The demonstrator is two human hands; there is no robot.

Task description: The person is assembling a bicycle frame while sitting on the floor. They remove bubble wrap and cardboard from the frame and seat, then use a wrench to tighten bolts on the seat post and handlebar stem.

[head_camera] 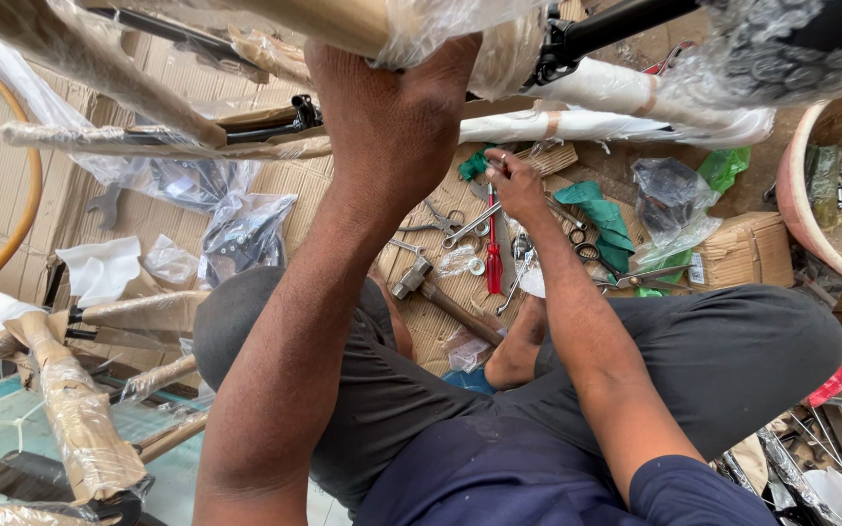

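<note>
Two hands at work: the left hand (392,117) grips a wrapped frame tube (343,24) overhead; the right hand (516,185) pinches a small part, indistinct, above spanners (470,226).

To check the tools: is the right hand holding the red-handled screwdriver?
No, the right hand pinches a small item above the red-handled screwdriver, which lies on the cardboard.

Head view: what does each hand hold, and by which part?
The left hand grips the paper-and-plastic-wrapped bicycle tube around its middle. The right hand reaches among the tools on the cardboard; any hold there cannot be told.
</note>
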